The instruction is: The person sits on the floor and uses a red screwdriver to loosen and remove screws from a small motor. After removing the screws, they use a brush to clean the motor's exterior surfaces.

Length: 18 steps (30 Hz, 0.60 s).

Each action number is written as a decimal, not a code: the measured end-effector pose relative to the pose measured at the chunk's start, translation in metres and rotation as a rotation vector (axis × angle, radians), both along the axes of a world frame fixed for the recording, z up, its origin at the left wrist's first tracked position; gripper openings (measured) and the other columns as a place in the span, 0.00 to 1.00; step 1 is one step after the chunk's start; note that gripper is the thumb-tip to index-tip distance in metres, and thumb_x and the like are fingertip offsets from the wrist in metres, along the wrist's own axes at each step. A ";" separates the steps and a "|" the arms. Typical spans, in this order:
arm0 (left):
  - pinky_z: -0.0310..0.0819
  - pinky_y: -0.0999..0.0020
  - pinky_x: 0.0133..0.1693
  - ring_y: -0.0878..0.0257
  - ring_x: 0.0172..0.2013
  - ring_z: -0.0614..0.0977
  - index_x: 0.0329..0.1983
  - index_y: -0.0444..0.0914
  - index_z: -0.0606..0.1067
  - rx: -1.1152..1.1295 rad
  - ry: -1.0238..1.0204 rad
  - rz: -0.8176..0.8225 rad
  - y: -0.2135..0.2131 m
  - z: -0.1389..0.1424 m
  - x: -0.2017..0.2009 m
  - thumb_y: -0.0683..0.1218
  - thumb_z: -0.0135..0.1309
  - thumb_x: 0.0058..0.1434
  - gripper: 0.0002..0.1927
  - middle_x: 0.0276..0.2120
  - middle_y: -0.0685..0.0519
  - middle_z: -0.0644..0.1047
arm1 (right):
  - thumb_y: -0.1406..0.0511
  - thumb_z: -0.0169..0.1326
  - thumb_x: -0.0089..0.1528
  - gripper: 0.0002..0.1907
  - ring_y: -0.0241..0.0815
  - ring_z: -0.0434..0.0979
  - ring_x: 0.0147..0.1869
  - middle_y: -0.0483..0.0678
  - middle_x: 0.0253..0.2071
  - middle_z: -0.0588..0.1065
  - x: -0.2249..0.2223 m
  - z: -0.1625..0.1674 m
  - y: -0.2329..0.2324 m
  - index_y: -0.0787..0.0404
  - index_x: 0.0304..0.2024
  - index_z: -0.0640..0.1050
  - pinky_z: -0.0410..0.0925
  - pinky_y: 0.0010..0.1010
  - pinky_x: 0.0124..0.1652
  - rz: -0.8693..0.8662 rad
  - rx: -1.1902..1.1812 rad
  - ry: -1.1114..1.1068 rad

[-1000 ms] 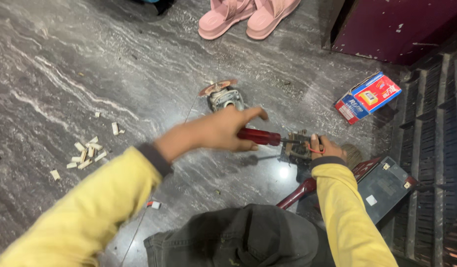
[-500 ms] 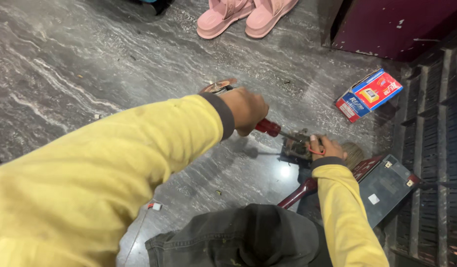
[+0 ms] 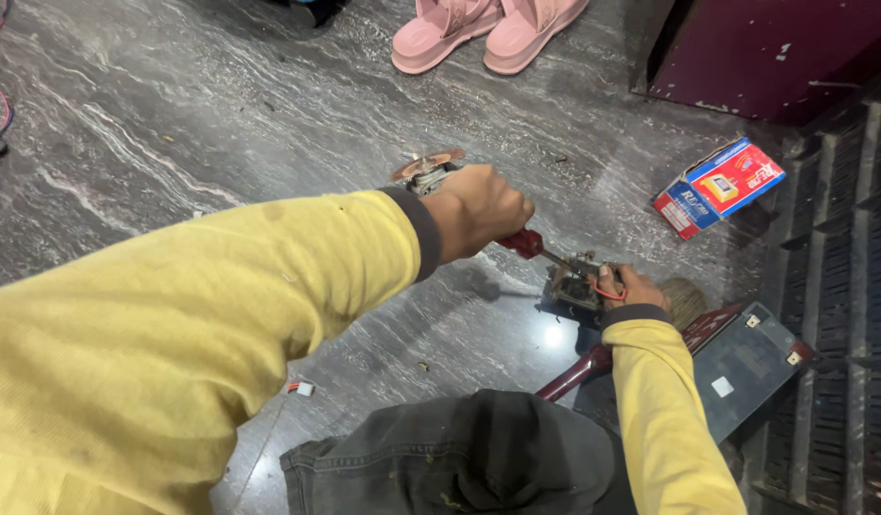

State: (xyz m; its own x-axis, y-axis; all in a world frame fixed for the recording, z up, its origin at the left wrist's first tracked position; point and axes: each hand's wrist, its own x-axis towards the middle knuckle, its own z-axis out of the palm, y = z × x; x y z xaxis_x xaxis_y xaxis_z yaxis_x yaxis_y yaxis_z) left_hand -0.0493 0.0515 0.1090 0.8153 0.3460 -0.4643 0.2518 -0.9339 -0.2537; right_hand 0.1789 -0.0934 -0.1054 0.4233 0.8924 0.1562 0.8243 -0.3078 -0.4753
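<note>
Hands work at mid-floor: left hand (image 3: pixel 478 208) grips a red-handled screwdriver (image 3: pixel 528 244), tip at a small metal assembly (image 3: pixel 574 286) that right hand (image 3: pixel 633 286) clasps on the grey marble floor (image 3: pixel 221 124). Far right lies a red-and-blue rectangular carton (image 3: pixel 719 185), flap open.

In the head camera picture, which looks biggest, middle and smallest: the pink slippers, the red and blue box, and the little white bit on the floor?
1. Pink slippers, though the frame's top edge cuts them off.
2. Red and blue box.
3. White bit, clearly smallest.
</note>
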 end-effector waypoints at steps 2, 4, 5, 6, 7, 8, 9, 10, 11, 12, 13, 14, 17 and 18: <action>0.79 0.57 0.43 0.51 0.45 0.85 0.59 0.36 0.71 -0.006 0.035 0.032 -0.001 0.002 -0.002 0.46 0.59 0.62 0.23 0.45 0.45 0.81 | 0.44 0.46 0.69 0.24 0.65 0.78 0.45 0.61 0.37 0.78 0.000 -0.001 0.001 0.54 0.47 0.79 0.67 0.55 0.47 -0.017 -0.053 0.033; 0.78 0.57 0.45 0.48 0.46 0.83 0.56 0.35 0.74 -0.191 0.142 0.139 0.000 0.007 -0.003 0.45 0.62 0.58 0.22 0.46 0.43 0.80 | 0.44 0.46 0.68 0.24 0.64 0.78 0.44 0.61 0.36 0.78 -0.004 -0.003 -0.001 0.54 0.46 0.79 0.67 0.56 0.46 -0.012 -0.082 0.032; 0.77 0.56 0.46 0.47 0.47 0.82 0.54 0.35 0.76 -0.284 0.193 0.194 0.002 0.010 -0.003 0.45 0.63 0.57 0.22 0.47 0.42 0.79 | 0.45 0.47 0.67 0.23 0.64 0.78 0.44 0.60 0.36 0.78 -0.005 -0.004 -0.001 0.54 0.47 0.79 0.67 0.56 0.45 0.002 -0.077 0.008; 0.77 0.55 0.47 0.47 0.46 0.83 0.53 0.37 0.78 -0.293 0.231 0.246 0.006 0.014 0.000 0.45 0.61 0.57 0.19 0.46 0.42 0.81 | 0.45 0.47 0.67 0.23 0.64 0.78 0.44 0.60 0.36 0.79 -0.005 -0.004 -0.001 0.54 0.47 0.78 0.66 0.57 0.45 0.015 -0.071 -0.021; 0.77 0.54 0.47 0.47 0.45 0.85 0.51 0.38 0.80 -0.306 0.271 0.299 0.010 0.017 0.004 0.45 0.59 0.58 0.17 0.46 0.42 0.83 | 0.45 0.47 0.67 0.23 0.63 0.79 0.44 0.59 0.36 0.79 -0.005 -0.005 -0.002 0.55 0.46 0.78 0.66 0.56 0.45 0.024 -0.070 -0.037; 0.77 0.53 0.47 0.48 0.45 0.86 0.50 0.39 0.82 -0.323 0.315 0.353 0.012 0.019 0.006 0.45 0.57 0.58 0.16 0.45 0.43 0.85 | 0.45 0.47 0.68 0.23 0.62 0.79 0.43 0.59 0.35 0.79 -0.006 -0.006 -0.003 0.55 0.45 0.78 0.67 0.55 0.45 0.035 -0.072 -0.051; 0.77 0.53 0.47 0.48 0.45 0.86 0.49 0.40 0.82 -0.302 0.298 0.329 0.011 0.020 0.007 0.44 0.57 0.58 0.16 0.45 0.43 0.84 | 0.45 0.47 0.68 0.23 0.61 0.79 0.43 0.58 0.35 0.79 -0.006 -0.007 -0.003 0.56 0.44 0.77 0.67 0.54 0.45 0.044 -0.072 -0.067; 0.76 0.53 0.48 0.48 0.46 0.85 0.49 0.40 0.82 -0.274 0.281 0.303 0.012 0.020 0.008 0.43 0.57 0.58 0.15 0.46 0.44 0.84 | 0.46 0.48 0.68 0.23 0.62 0.79 0.42 0.58 0.34 0.78 -0.007 -0.007 -0.003 0.56 0.45 0.78 0.67 0.54 0.45 0.035 -0.048 -0.048; 0.75 0.52 0.48 0.48 0.47 0.84 0.48 0.41 0.83 -0.246 0.262 0.276 0.013 0.020 0.010 0.42 0.57 0.58 0.15 0.47 0.45 0.83 | 0.46 0.48 0.67 0.23 0.62 0.79 0.40 0.59 0.33 0.78 -0.007 -0.008 -0.003 0.55 0.45 0.78 0.67 0.54 0.44 0.027 -0.022 -0.030; 0.76 0.53 0.48 0.48 0.47 0.84 0.49 0.41 0.82 -0.210 0.229 0.262 0.011 0.019 0.010 0.42 0.59 0.57 0.16 0.47 0.46 0.82 | 0.46 0.48 0.67 0.22 0.63 0.79 0.39 0.59 0.31 0.78 -0.008 -0.008 -0.004 0.55 0.46 0.78 0.67 0.54 0.44 0.019 -0.001 -0.012; 0.77 0.54 0.47 0.49 0.47 0.84 0.50 0.42 0.81 -0.177 0.200 0.248 0.007 0.016 0.008 0.43 0.61 0.56 0.17 0.47 0.46 0.81 | 0.46 0.48 0.67 0.22 0.63 0.79 0.38 0.59 0.30 0.78 -0.008 -0.008 -0.005 0.55 0.46 0.78 0.68 0.54 0.44 0.007 -0.014 0.012; 0.78 0.55 0.47 0.50 0.48 0.84 0.51 0.42 0.80 -0.144 0.173 0.237 0.005 0.013 0.006 0.43 0.62 0.54 0.19 0.48 0.47 0.80 | 0.46 0.48 0.67 0.22 0.62 0.80 0.36 0.58 0.28 0.78 -0.008 -0.008 -0.005 0.55 0.45 0.78 0.68 0.54 0.44 -0.003 -0.026 0.038; 0.77 0.57 0.46 0.50 0.48 0.83 0.52 0.42 0.79 -0.093 0.173 0.186 0.005 0.007 0.003 0.43 0.63 0.55 0.20 0.47 0.47 0.80 | 0.45 0.49 0.66 0.23 0.64 0.80 0.34 0.60 0.26 0.77 -0.009 -0.009 -0.005 0.54 0.45 0.78 0.70 0.53 0.39 -0.047 -0.055 0.103; 0.78 0.58 0.46 0.51 0.48 0.84 0.52 0.42 0.79 -0.082 0.154 0.161 0.007 0.006 0.003 0.43 0.62 0.57 0.18 0.47 0.47 0.81 | 0.44 0.49 0.65 0.23 0.65 0.80 0.34 0.60 0.25 0.77 -0.009 -0.010 -0.005 0.53 0.45 0.78 0.70 0.53 0.37 -0.070 -0.063 0.120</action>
State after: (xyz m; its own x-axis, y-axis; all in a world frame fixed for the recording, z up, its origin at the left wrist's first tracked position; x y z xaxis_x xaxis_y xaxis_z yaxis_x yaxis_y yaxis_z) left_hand -0.0466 0.0587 0.1147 0.6702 0.4219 -0.6106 0.3632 -0.9039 -0.2258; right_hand 0.1699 -0.0980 -0.1150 0.4967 0.8667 0.0457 0.7384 -0.3943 -0.5471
